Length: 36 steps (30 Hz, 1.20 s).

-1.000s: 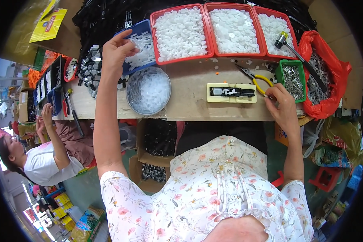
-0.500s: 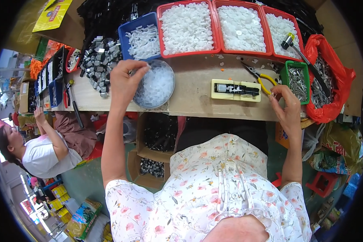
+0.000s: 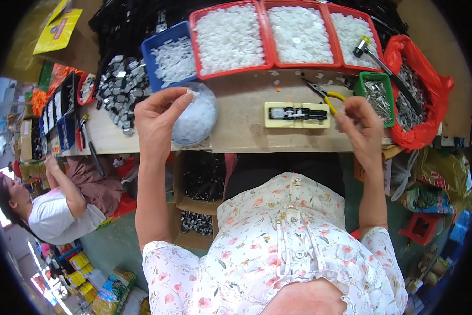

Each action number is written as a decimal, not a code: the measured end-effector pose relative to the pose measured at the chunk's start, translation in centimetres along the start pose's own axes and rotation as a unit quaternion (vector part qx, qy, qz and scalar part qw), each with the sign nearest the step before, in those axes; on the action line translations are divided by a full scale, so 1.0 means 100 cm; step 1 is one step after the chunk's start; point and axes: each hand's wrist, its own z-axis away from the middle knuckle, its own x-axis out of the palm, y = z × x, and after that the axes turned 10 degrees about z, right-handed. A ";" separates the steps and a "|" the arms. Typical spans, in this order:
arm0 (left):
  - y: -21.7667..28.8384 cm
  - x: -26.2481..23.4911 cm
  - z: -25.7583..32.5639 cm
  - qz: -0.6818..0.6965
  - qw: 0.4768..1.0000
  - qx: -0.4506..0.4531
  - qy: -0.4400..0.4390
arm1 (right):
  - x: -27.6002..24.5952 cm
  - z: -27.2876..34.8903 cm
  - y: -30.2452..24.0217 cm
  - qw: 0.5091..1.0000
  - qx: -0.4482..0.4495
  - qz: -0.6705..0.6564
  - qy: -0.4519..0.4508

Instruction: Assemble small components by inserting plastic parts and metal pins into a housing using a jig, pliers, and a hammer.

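My left hand (image 3: 160, 118) is closed in a pinch over the left rim of a round bowl (image 3: 213, 126) of small translucent white pieces. Whatever lies between its thumb and forefinger is too small to name. To the right, my right hand (image 3: 363, 130) has its fingers curled in, tips close together beside the yellow-handled pliers (image 3: 333, 100). Anything in those fingertips cannot be made out. Between the hands, a cream block fixture (image 3: 297, 124) lies on the table and carries a black-and-silver mechanism (image 3: 298, 113) with white parts. Neither hand touches it.
Red trays (image 3: 267, 65) and a blue tray (image 3: 148, 52) of white plastic parts line the back. Metal blocks (image 3: 121, 89) are heaped at left. A green tray (image 3: 391, 100), hammer (image 3: 385, 65) and red bag (image 3: 439, 113) stand right. A co-worker (image 3: 63, 210) sits far left.
The view has shifted, so the table things appear further left. My left hand has drawn slightly back toward the bowl's left rim. My right hand's fingers have curled more, near the pliers' handles.
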 end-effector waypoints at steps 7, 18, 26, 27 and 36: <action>-0.010 0.074 0.027 0.201 0.980 0.002 -0.014 | 0.020 -0.010 -0.031 0.988 -0.144 0.016 -0.052; -0.027 0.126 0.040 0.272 0.961 -0.025 -0.039 | 0.017 -0.005 -0.021 0.994 -0.065 -0.085 -0.014; -0.038 0.129 0.045 0.348 0.935 -0.065 -0.028 | 0.030 -0.002 -0.015 0.981 -0.059 -0.187 0.004; -0.040 0.130 0.045 0.363 0.928 -0.078 -0.019 | 0.035 -0.001 -0.016 0.955 -0.031 -0.294 0.010; -0.042 0.136 0.052 0.385 0.919 -0.086 -0.008 | 0.049 0.007 -0.023 0.950 -0.040 -0.307 0.051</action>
